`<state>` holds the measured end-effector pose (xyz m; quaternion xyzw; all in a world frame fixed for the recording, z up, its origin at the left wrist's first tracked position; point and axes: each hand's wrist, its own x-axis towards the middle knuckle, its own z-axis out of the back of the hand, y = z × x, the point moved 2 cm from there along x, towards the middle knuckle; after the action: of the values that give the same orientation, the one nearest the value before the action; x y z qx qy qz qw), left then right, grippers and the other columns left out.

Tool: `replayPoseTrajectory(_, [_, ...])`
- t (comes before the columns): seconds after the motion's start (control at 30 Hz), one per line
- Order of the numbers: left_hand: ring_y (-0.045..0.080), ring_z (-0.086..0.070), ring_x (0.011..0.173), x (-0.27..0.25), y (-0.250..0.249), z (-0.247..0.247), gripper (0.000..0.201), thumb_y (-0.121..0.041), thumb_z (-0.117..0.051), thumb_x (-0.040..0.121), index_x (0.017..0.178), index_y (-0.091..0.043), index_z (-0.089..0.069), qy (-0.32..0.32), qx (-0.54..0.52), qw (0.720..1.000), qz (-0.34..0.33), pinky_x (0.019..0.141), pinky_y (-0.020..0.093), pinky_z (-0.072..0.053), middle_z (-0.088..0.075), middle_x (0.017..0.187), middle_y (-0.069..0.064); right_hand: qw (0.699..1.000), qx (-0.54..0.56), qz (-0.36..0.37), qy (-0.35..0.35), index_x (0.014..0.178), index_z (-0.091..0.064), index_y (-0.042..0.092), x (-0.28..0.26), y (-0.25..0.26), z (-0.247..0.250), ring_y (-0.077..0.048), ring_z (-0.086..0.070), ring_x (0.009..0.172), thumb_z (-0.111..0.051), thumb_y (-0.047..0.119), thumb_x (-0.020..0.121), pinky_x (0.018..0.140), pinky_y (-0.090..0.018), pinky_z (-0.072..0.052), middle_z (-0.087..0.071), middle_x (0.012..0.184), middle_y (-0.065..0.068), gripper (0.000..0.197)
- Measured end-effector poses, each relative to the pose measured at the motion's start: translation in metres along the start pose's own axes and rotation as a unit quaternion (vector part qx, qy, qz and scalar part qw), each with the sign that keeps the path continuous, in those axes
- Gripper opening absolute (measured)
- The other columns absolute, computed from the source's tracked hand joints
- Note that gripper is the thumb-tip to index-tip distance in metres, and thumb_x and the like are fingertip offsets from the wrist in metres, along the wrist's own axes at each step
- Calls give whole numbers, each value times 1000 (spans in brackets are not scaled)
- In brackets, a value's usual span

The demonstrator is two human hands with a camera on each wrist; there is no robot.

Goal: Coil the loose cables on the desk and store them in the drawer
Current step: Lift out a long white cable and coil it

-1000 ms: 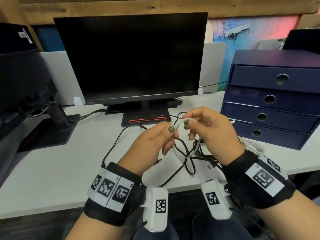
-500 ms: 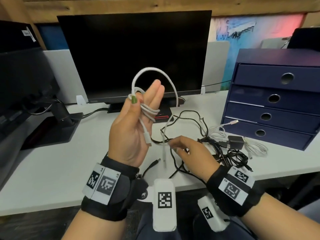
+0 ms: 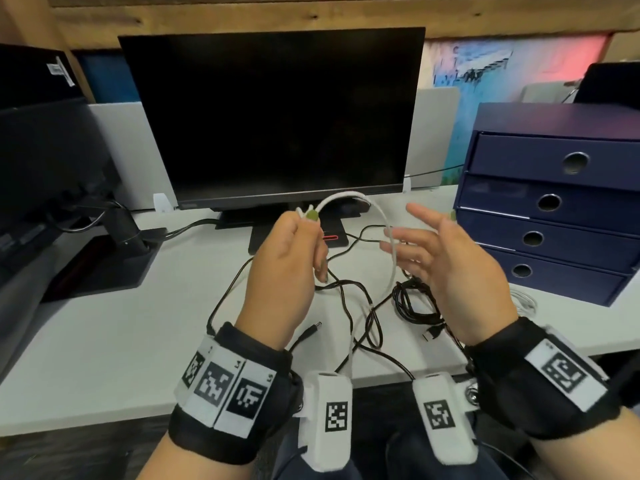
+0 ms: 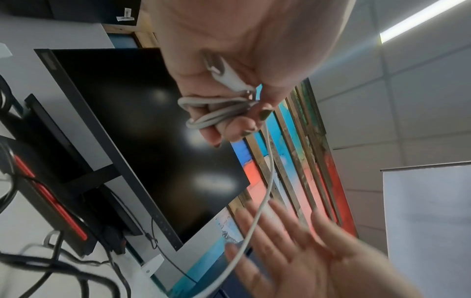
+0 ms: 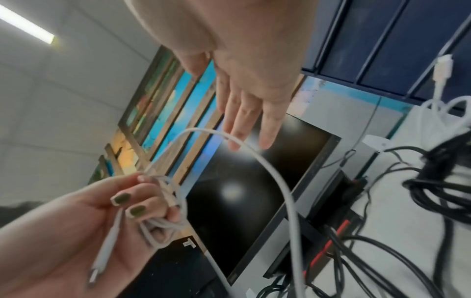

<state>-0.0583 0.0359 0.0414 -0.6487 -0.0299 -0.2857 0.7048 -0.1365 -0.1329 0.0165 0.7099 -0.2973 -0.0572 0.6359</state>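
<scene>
A white cable (image 3: 346,197) is wound in several small turns round the fingers of my left hand (image 3: 306,223), and the thumb presses the turns down. The left wrist view shows the coil (image 4: 211,113) and one white plug lying in the palm. From the hand the cable arcs right and hangs down past my right hand (image 3: 408,233). That hand is held flat with straight fingers next to the hanging strand, gripping nothing. Loose black cables (image 3: 346,296) lie tangled on the white desk (image 3: 104,323) below both hands. The blue drawer unit (image 3: 554,202) stands at the right, all drawers closed.
A black monitor (image 3: 270,116) on its stand fills the back of the desk. A bundle of black cable (image 3: 412,303) and another white cable (image 3: 523,299) lie in front of the drawer unit. A second monitor base sits at the left.
My left hand has come down from its raised position with the white coil. My right hand has lifted off the desk cables and opened beside the hanging strand.
</scene>
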Motion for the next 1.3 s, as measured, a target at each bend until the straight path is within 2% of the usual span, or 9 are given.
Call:
replayPoseTrajectory(0.17, [15, -52, 52, -6, 3, -16, 29, -22, -34, 100, 81, -11, -52, 86, -59, 994, 37, 58, 21, -46, -52, 55, 1, 987, -143, 67, 37, 134, -49, 35, -8, 8, -16, -4, -65, 103, -44, 26, 98, 96, -27, -48, -66, 118, 9, 37])
replayPoseTrajectory(0.33, [24, -49, 50, -15, -6, -23, 31, -24, -31, 101, 87, -6, -52, 205, -294, 929, 89, 57, 31, -46, -50, 57, 8, 994, -109, 7, 26, 124, -62, 32, -9, 3, -27, -36, -62, 60, -47, 16, 99, 58, -28, -54, -68, 77, -14, 33])
replayPoseTrajectory(0.43, [27, -68, 71, -19, -9, -25, 29, -27, -31, 98, 94, -5, -50, 212, -371, 900, 86, 63, 38, -51, -68, 74, 12, 986, -129, -39, 100, 103, -71, 29, -8, -3, -36, -27, -48, 42, -49, 27, 98, 42, -29, -44, -64, 60, -6, 23])
replayPoseTrajectory(0.6, [29, -63, 112, -23, -6, -32, 27, -32, -33, 98, 97, -7, -45, 205, -408, 887, 61, 71, 26, -52, -69, 114, 16, 967, -163, -99, 167, 92, -55, -4, -15, -9, -29, -26, -42, 37, -33, 20, 102, 49, -31, -42, -52, 47, -14, 35])
replayPoseTrajectory(0.8, [11, -60, 116, -22, -2, -32, 32, -39, -31, 98, 103, -10, -44, 148, -241, 959, -29, 98, 26, -41, -69, 118, 0, 961, -75, -118, 238, 91, -57, 18, -33, -19, -32, -17, -40, 38, -31, 15, 104, 48, -31, -36, -57, 59, -4, 29])
replayPoseTrajectory(0.9, [-14, -60, 86, -19, 3, -26, 25, -40, -29, 97, 103, -22, -46, 91, -5, 987, -136, 71, 4, -41, -69, 111, -16, 936, -154, -132, 287, 114, -56, 29, -45, -28, -36, -10, -40, 41, -38, 14, 102, 44, -22, -37, -52, 58, 3, 27])
replayPoseTrajectory(0.97, [-9, -52, 57, -16, 7, -21, 11, -42, -31, 95, 94, -41, -42, 72, 101, 978, -170, 51, 8, -37, -68, 89, -15, 926, -232, -104, 280, 120, -55, 32, -49, -26, -36, -3, -41, 45, -43, 18, 100, 47, -15, -36, -51, 56, 10, 28])
replayPoseTrajectory(1.1, [3, -58, 66, -9, 20, -16, 30, -45, -30, 98, 94, -25, -52, 104, 248, 951, -155, 53, 21, -45, -62, 72, -11, 905, -381, 75, 173, 108, -65, 37, -42, 5, -25, 3, -53, 66, -57, 30, 91, 63, -9, -39, -56, 65, 16, 20])
replayPoseTrajectory(1.3, [6, -42, 45, -14, 15, -20, 41, -47, -28, 95, 86, -29, -63, 187, 121, 972, -76, 49, 14, -35, -45, 47, -7, 871, -417, 215, 149, 97, -62, 33, -23, 40, -2, 4, -55, 96, -53, 5, 93, 81, -17, -45, -61, 94, 20, 30])
